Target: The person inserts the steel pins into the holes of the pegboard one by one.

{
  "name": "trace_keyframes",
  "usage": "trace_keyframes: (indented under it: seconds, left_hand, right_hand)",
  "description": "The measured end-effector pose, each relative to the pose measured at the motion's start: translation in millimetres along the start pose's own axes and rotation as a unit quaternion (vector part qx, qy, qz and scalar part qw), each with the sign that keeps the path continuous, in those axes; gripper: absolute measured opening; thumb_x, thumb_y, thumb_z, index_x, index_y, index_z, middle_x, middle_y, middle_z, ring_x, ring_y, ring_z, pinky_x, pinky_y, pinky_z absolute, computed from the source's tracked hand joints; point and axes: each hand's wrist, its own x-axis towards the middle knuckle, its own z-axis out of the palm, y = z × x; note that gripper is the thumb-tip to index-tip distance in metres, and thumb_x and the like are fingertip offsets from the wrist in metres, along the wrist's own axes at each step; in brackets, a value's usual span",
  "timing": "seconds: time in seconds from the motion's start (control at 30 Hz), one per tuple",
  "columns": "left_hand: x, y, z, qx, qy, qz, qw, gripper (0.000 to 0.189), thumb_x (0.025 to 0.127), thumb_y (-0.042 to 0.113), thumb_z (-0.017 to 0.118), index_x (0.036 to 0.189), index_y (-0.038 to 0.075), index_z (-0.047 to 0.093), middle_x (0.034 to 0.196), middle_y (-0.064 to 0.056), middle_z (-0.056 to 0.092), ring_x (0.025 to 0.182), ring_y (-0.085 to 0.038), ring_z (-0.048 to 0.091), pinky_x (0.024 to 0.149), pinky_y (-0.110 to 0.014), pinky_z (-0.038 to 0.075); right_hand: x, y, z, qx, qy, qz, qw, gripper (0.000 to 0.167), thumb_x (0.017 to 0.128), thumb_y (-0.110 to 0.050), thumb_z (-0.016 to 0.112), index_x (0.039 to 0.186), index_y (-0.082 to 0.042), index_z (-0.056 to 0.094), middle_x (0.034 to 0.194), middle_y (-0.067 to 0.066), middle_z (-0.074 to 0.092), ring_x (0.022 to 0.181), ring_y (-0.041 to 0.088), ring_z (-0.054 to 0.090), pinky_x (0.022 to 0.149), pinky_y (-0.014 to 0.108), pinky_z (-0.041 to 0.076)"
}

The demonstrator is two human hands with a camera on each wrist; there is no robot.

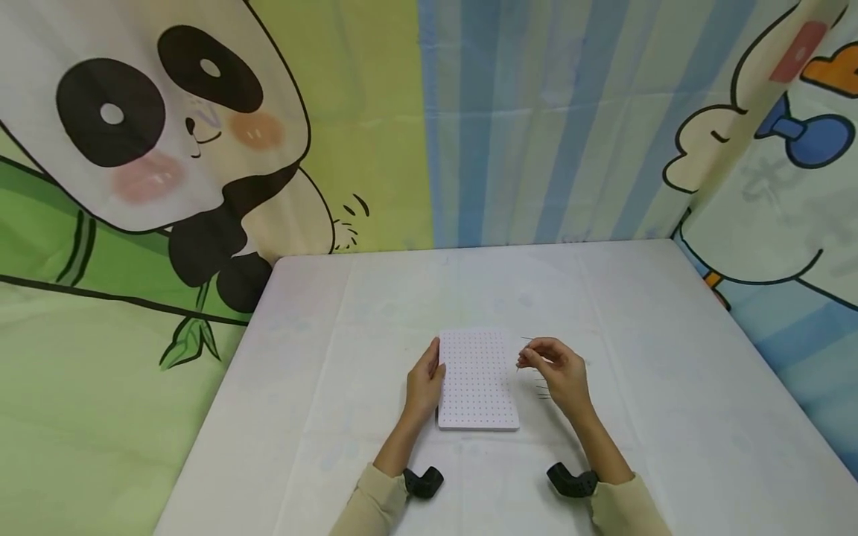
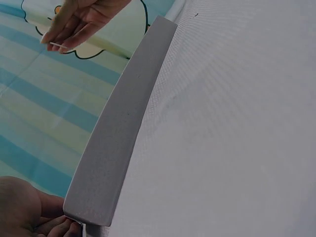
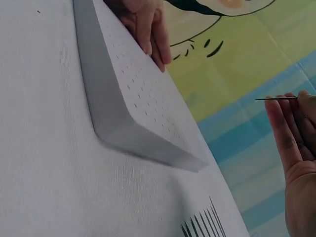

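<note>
A white rectangular board with rows of small holes (image 1: 476,387) lies on the table in the head view. My left hand (image 1: 424,383) grips its left edge, thumb and fingers at the side; the left wrist view shows the curled fingers at the board's end (image 2: 118,123). Above the table, just right of the board, my right hand (image 1: 561,372) pinches a thin needle (image 3: 269,99) between thumb and fingertips. Several more needles (image 3: 205,222) lie side by side on the table near the board's right side, partly hidden by the right hand in the head view.
A white cloth covers the table (image 1: 375,298). Printed curtains (image 1: 375,134) with a panda and stripes hang behind and beside it. Each wrist wears a black camera mount (image 1: 573,480).
</note>
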Motion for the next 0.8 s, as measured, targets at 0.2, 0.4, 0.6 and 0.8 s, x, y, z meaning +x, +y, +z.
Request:
trace_keyframes:
  seconds: [0.2, 0.4, 0.6, 0.8]
  left_hand:
    - [1.1, -20.6, 3.0, 0.001, 0.004, 0.000, 1.0000, 0.051, 0.089, -0.013, 0.044, 0.138, -0.009, 0.030, 0.143, -0.022, 0.030, 0.132, -0.028, 0.029, 0.108, -0.035, 0.028]
    - [5.2, -42.3, 5.6, 0.007, 0.010, 0.000, 0.9999, 0.052, 0.090, -0.010, 0.046, 0.140, -0.003, 0.032, 0.144, -0.017, 0.032, 0.132, -0.024, 0.030, 0.108, -0.031, 0.029]
    - [7.7, -42.5, 6.7, 0.005, 0.013, -0.007, 0.9999, 0.052, 0.089, -0.011, 0.047, 0.138, -0.003, 0.035, 0.144, -0.017, 0.032, 0.132, -0.021, 0.031, 0.107, -0.026, 0.028]
    - [9.1, -39.3, 5.3, 0.019, 0.019, 0.000, 0.9997, 0.051, 0.088, -0.011, 0.048, 0.137, -0.004, 0.036, 0.143, -0.017, 0.034, 0.132, -0.024, 0.032, 0.107, -0.027, 0.029]
  right_hand:
    - [1.4, -6.5, 34.3, -0.050, -0.047, -0.048, 0.9965, 0.012, 0.080, 0.017, 0.059, 0.091, 0.012, 0.057, 0.081, 0.023, 0.062, 0.071, 0.033, 0.064, 0.063, 0.042, 0.057]
    - [-1.8, -1.4, 55.2, -0.117, -0.048, -0.087, 0.9881, 0.013, 0.078, 0.016, 0.062, 0.089, 0.012, 0.058, 0.081, 0.021, 0.063, 0.071, 0.034, 0.065, 0.063, 0.033, 0.059]
    - [-3.5, 5.0, 61.3, -0.161, -0.041, -0.081, 0.9828, 0.012, 0.078, 0.011, 0.065, 0.088, 0.009, 0.059, 0.083, 0.017, 0.064, 0.075, 0.030, 0.066, 0.065, 0.029, 0.059]
    - [-1.3, 7.0, 62.2, -0.177, -0.040, -0.086, 0.9796, 0.012, 0.078, 0.010, 0.066, 0.087, 0.009, 0.059, 0.083, 0.016, 0.065, 0.078, 0.029, 0.065, 0.066, 0.028, 0.059]
